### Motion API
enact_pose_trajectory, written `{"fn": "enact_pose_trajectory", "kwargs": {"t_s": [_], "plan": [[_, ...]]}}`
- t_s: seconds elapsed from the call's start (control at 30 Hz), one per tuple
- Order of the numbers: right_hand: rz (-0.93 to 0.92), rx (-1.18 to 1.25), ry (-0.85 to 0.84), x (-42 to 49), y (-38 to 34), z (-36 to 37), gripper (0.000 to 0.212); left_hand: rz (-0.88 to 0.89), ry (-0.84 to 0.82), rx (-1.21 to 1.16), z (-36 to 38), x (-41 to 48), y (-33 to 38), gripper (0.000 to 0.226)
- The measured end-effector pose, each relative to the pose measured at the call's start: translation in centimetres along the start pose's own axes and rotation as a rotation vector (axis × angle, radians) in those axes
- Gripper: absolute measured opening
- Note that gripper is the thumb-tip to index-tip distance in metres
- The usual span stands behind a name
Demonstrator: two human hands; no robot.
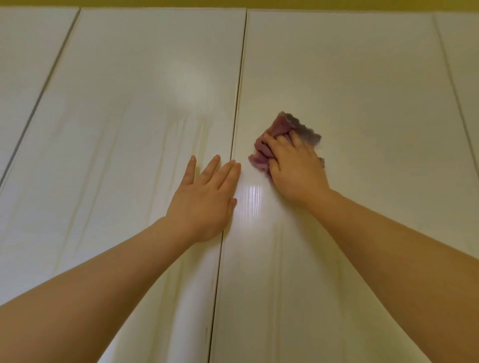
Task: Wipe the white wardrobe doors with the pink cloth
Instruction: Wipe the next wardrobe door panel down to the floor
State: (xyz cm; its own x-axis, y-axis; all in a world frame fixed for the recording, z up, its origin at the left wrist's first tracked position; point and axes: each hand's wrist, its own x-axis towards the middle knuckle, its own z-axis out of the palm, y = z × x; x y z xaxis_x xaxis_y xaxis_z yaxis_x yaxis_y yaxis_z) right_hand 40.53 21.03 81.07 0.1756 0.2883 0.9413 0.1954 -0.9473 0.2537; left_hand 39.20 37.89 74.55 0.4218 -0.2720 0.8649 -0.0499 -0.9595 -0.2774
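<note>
The view looks up along the white wardrobe doors [116, 129], which fill nearly the whole picture. Two wide doors stand in the middle, and a thin dark seam [239, 77] runs between them from top to bottom. The pink cloth [281, 127] is on the right middle door [363, 90], just beside the seam and about at the middle height of the picture. It is crumpled into folds, and one wavy edge, a little blurred, sticks out above and to the right of the hand. The right hand [295, 165] lies on top of the cloth and presses it against the door; its fingers [272, 141] are bent and they grasp the bunched fabric. The left hand [204, 197] rests flat on the left middle door, with the fingers straight and a little spread, and it holds nothing. Its fingertips nearest to the seam reach that line, and the thumb lies over it. Both forearms are bare and come in from the lower corners. A bright reflection [252, 194] shines on the door surface between the two hands. Parts of further doors show at the far left and far right, and a yellow strip [233, 3] runs along the top edge.
</note>
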Motion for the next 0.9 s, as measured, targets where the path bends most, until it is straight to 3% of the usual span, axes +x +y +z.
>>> {"fn": "enact_pose_trajectory", "kwargs": {"t_s": [0.17, 0.3, 0.43, 0.47, 0.6, 0.77, 0.9], "plan": [[-0.293, -0.060, -0.110, -1.7, 0.4, 0.2, 0.054, 0.024, -0.046, 0.001, 0.1, -0.1, -0.8, 0.058], [-0.011, -0.010, -0.009, 0.9, 0.0, -0.5, 0.050, 0.025, -0.049, -0.063, 0.1, -0.1, -0.6, 0.058], [-0.319, -0.057, -0.129, -2.6, -1.6, 0.7, 0.052, 0.034, -0.022, -0.069, 0.2, -0.1, -0.8, 0.057], [-0.312, -0.059, -0.129, -1.9, -1.0, 0.2, 0.051, 0.033, -0.031, -0.059, 0.2, -0.2, -0.9, 0.057], [0.022, 0.032, 0.030, -0.3, -0.9, 0.2, 0.049, 0.033, -0.058, -0.064, 0.1, 0.0, -1.0, 0.058], [-0.317, -0.016, -0.159, -5.2, -0.7, 0.6, 0.057, 0.036, -0.087, -0.027, 0.1, 0.0, -1.1, 0.059], [0.069, 0.033, 0.027, -1.9, 2.6, -0.9, 0.051, 0.038, -0.064, -0.009, 0.1, -0.6, -1.0, 0.062]]}}
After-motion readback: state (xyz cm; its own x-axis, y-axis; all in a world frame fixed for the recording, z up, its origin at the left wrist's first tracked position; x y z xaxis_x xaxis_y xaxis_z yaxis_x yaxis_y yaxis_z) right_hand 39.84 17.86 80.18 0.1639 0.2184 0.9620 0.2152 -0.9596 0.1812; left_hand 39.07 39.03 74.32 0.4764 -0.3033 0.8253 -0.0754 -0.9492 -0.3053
